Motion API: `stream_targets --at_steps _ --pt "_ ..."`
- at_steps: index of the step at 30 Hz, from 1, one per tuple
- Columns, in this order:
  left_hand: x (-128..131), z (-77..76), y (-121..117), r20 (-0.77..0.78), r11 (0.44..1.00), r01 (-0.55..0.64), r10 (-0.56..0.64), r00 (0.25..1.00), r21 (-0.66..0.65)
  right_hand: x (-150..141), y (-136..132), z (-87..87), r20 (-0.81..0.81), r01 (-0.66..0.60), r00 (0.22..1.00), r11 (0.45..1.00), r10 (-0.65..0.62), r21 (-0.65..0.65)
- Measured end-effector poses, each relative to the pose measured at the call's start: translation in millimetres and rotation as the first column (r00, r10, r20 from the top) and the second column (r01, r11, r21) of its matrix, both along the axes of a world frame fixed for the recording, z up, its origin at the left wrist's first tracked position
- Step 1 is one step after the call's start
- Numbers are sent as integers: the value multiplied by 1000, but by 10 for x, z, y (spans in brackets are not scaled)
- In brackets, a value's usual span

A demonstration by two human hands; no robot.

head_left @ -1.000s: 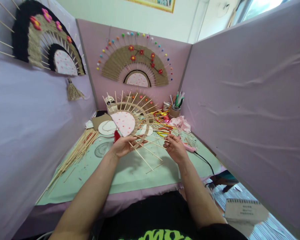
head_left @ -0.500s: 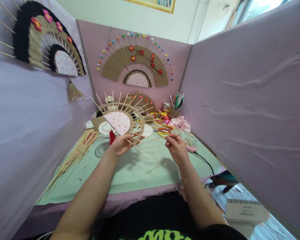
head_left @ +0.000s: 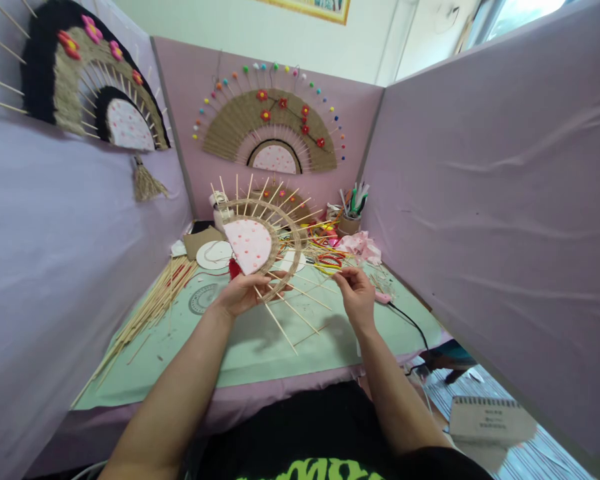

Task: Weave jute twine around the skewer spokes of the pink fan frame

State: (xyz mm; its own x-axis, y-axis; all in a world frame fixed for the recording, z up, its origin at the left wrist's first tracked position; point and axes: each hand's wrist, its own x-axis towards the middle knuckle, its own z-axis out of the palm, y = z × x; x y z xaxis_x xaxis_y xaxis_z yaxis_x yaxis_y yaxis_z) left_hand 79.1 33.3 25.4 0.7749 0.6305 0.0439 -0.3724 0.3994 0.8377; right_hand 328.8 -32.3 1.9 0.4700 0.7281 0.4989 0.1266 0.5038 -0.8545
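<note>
My left hand [head_left: 241,293] grips a half-made fan [head_left: 257,239] above the green mat [head_left: 260,347]. The fan has a pink dotted paper centre, a jute band woven round it, and bare bamboo sticks radiating out. A small red tassel hangs at its base. My right hand [head_left: 357,288] is pinched beside the fan's right side, fingers together on what looks like a thin strand of jute twine, too fine to see clearly.
A bundle of bamboo sticks [head_left: 150,308] lies along the mat's left side. Coloured strips, pink paper [head_left: 361,245] and a pen cup [head_left: 350,220] crowd the back. A pink tool [head_left: 383,297] with a black cable lies at right. Finished fans [head_left: 270,127] hang on the purple partitions.
The fan has tilted back upright and shifted slightly right after leaning left. My right hand has risen a little and moved closer to the fan.
</note>
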Motion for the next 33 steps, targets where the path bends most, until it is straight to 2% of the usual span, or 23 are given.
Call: stream_targets --at_steps 4,8,12,16,23,33 --pt "42 14 -75 40 999 31 -33 999 31 -14 26 -28 90 35 995 999 -32 -31" --pt "120 17 -148 32 989 140 -142 989 39 -54 73 -62 210 65 976 997 -54 -45" --pt "183 -3 -193 12 981 182 -183 983 71 -130 102 -96 109 126 987 989 -117 -82" --pt "191 -21 -190 43 978 198 -201 979 69 -154 93 -96 83 62 995 990 -52 -124" --pt "175 -36 -164 111 988 147 -152 982 51 -74 87 -74 118 -20 992 992 35 -128" --pt "69 -39 -52 137 996 85 -81 987 -24 154 23 -32 176 -32 983 989 58 -147"
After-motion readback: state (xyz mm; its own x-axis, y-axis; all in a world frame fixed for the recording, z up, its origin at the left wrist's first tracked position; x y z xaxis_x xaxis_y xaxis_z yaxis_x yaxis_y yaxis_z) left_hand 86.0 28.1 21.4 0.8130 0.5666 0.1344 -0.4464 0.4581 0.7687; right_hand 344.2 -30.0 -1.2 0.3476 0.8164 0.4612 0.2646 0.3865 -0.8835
